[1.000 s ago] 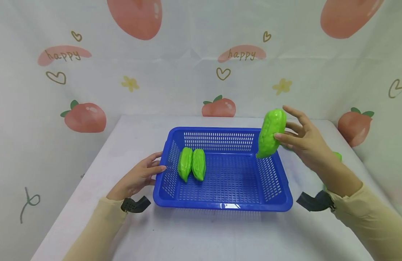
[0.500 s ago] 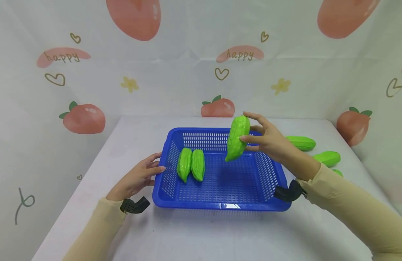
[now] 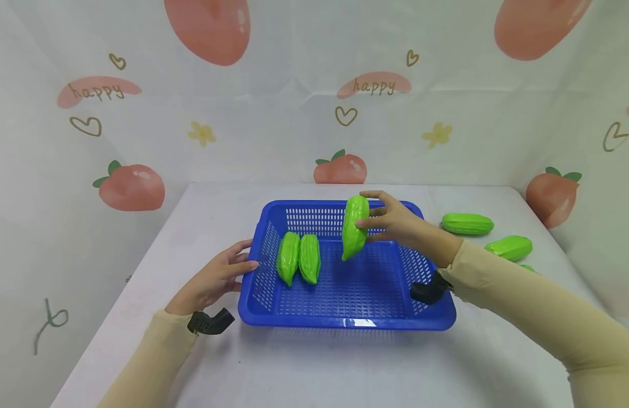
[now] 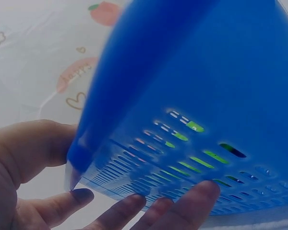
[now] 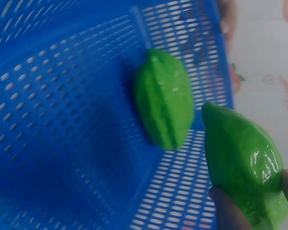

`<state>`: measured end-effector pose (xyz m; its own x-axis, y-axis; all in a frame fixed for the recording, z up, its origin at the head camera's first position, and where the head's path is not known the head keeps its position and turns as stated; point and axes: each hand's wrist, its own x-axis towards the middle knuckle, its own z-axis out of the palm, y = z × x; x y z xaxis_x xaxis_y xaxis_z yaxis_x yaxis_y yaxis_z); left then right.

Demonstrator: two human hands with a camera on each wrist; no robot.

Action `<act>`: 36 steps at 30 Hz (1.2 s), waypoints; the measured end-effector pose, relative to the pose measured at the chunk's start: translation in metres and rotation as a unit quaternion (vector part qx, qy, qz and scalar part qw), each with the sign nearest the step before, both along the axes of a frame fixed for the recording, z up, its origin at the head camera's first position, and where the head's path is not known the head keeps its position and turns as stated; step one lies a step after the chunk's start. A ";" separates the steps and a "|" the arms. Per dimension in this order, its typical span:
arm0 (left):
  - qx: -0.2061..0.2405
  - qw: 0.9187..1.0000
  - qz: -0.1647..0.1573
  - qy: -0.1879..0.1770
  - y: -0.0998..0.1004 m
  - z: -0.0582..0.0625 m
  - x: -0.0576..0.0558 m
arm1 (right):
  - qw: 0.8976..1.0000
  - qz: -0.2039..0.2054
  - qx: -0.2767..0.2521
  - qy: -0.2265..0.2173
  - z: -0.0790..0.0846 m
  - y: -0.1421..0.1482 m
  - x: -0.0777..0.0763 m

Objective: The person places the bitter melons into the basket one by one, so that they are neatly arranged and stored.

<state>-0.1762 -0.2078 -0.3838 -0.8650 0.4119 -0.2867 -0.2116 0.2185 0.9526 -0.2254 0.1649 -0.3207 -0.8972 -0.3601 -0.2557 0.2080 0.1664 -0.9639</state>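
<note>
In the head view my right hand (image 3: 393, 222) pinches a bright green, bumpy bitter melon (image 3: 355, 226) between thumb and fingers. It hangs pointed end down over the blue plastic basket (image 3: 345, 323), apart from its floor. Two more bitter melons lie side by side at the basket's left end: one by the wall (image 3: 288, 258), the other bitter melon (image 3: 309, 259) just right of it. My left hand (image 3: 220, 275) grips the basket's left rim. The left wrist view shows its thumb at the rim (image 4: 79, 155) and its fingertips against the slotted outer wall.
Right of the basket, on the white table (image 3: 304, 368), lie a bitter melon (image 3: 467, 224) at the back and another bitter melon (image 3: 510, 247) nearer. Part of a third shows behind the right sleeve (image 3: 523, 317). A printed cloth (image 3: 273, 130) stands behind the table.
My right hand has carried the bitter melon leftward from the basket's right edge to above its middle, and lower. The left hand stays on the rim.
</note>
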 end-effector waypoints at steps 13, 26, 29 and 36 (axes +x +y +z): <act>0.005 1.000 0.001 -0.002 0.001 -0.001 -0.001 | 0.997 0.031 0.050 -0.057 -0.031 -0.025 -0.011; 0.000 1.000 0.012 -0.005 0.002 -0.001 -0.002 | 0.994 0.024 0.054 -0.088 -0.048 -0.043 -0.014; -0.001 1.000 0.012 -0.003 0.002 -0.001 -0.002 | 0.994 0.025 0.056 -0.092 -0.052 -0.046 -0.015; -0.004 1.000 0.012 -0.003 0.002 -0.001 -0.001 | 0.993 0.029 0.058 -0.097 -0.062 -0.050 -0.017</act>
<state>-0.1774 -0.2054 -0.3850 -0.8726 0.3888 -0.2955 -0.2235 0.2199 0.9496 -0.2424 0.1150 -0.3832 -0.8061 -0.3675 -0.4639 0.3740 0.2912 -0.8805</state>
